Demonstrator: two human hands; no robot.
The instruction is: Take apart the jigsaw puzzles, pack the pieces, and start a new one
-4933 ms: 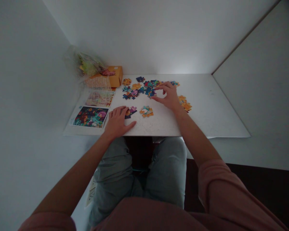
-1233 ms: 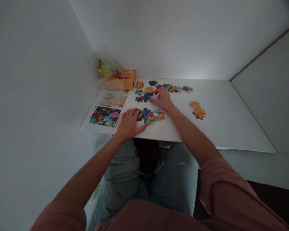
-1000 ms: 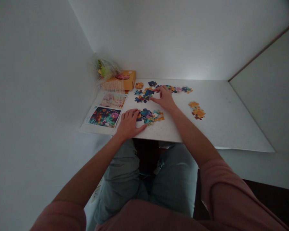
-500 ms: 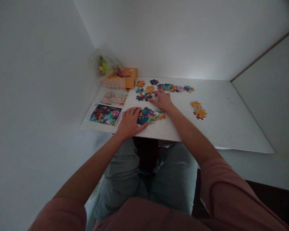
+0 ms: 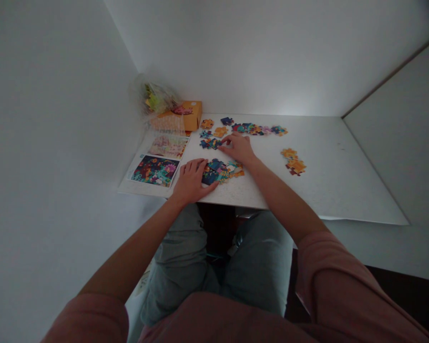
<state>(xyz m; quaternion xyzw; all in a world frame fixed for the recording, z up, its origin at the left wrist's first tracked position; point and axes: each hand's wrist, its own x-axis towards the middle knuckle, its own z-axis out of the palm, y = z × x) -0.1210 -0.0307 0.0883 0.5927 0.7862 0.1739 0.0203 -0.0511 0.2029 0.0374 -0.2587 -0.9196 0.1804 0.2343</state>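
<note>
My left hand (image 5: pixel 192 182) lies on the table with thumb and fingers spread around the left side of a joined puzzle section (image 5: pixel 218 170), which is dark blue, teal and white with orange at its right end. Farther back, my right hand (image 5: pixel 238 146) has thumb and forefinger closed on the right edge of a dark blue puzzle piece (image 5: pixel 217 144). That piece lies beside another dark piece (image 5: pixel 205 143). Just behind are an orange puzzle piece (image 5: pixel 220 131) and a teal piece (image 5: pixel 205 134). My fingertips partly cover the gripped piece.
A row of colourful puzzle pieces (image 5: pixel 259 129) runs along the back of the white table (image 5: pixel 336 176). Orange pieces (image 5: pixel 293 162) lie to the right. At left are a printed picture card (image 5: pixel 155 170), a yellow box (image 5: pixel 193 116) and a clear plastic bag (image 5: pixel 157 100). Walls border the table.
The thumb and forefinger of my right hand have closed on the dark blue puzzle piece; before, they were spread beside it. My left hand stays at the joined section.
</note>
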